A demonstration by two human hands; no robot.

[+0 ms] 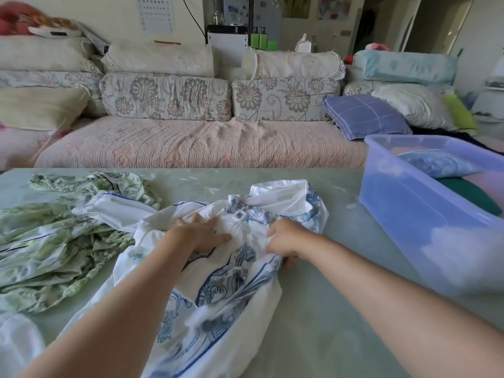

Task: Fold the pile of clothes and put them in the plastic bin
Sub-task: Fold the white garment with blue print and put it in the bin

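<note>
A white garment with blue print (218,290) lies crumpled across the middle of the pale green table (327,309). My left hand (200,234) presses flat on its upper part, fingers spread. My right hand (283,241) grips a bunched edge of the same garment just to the right, fingers curled under the cloth. A green-and-white printed garment (54,241) lies loose at the left. The translucent blue plastic bin (425,214) stands at the right with folded clothes (439,166) inside.
A sofa (204,143) with floral cushions runs along the far edge of the table. A purple checked pillow (362,118) lies behind the bin. More white cloth (16,347) shows at the bottom left corner.
</note>
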